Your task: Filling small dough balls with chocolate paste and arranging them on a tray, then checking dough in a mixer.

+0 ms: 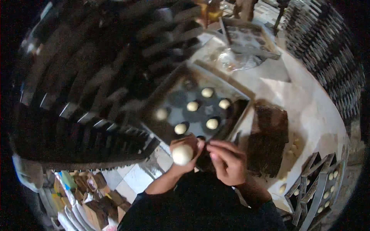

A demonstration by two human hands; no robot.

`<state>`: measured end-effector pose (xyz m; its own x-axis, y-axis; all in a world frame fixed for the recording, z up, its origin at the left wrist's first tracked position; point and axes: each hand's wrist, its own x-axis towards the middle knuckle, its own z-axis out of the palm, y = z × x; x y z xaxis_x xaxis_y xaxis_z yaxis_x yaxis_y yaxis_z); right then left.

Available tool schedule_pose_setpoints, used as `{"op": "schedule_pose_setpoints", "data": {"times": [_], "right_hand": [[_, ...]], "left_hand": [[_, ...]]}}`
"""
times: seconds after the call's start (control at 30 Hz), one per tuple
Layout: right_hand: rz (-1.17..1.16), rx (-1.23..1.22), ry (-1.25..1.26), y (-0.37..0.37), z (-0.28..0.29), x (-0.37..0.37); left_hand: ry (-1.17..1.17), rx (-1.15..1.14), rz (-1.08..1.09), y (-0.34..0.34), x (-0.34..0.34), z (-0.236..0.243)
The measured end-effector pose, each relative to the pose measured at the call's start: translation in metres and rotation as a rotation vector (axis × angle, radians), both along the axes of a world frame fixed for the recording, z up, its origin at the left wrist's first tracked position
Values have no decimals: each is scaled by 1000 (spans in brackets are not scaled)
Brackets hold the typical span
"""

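Note:
Below the near corner of a dark metal baking tray, my left hand has its fingers curled round a pale, smooth dough ball. Just to the right of it is my right hand, fingers stretched toward the left hand and thumb apart, with nothing visible in it. Several dough balls lie spaced out on the tray, among them one near my hands and another farther back. A paler, blurred dough ball is at the tray's left side.
Dark slatted racks fill the left. A light worktop curves along the right, bearing a dark brown board, a clear plastic bag and another tray. Narrow trays with dough balls stand at lower right; packages and cardboard lie at lower left.

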<state>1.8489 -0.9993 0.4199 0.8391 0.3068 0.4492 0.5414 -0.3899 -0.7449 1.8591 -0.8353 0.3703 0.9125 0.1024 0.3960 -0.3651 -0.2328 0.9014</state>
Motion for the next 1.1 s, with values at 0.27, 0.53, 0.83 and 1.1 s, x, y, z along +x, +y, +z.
{"op": "schedule_pose_setpoints", "data": {"times": [0.27,0.53,0.83,1.1], "right_hand": [[378,-109,3,126,-74,57],[79,-465,94,168,-187,203],[-133,-178,-219,116,-122,133],[-1373,-485,532,-243,-162,-124]], "left_hand": [[410,-114,-261,100,14,-90],[516,-355,-76,180,9,-62],[324,-302,-74,159,4,-71],[308,-124,-468,21,-17,-81]]}}
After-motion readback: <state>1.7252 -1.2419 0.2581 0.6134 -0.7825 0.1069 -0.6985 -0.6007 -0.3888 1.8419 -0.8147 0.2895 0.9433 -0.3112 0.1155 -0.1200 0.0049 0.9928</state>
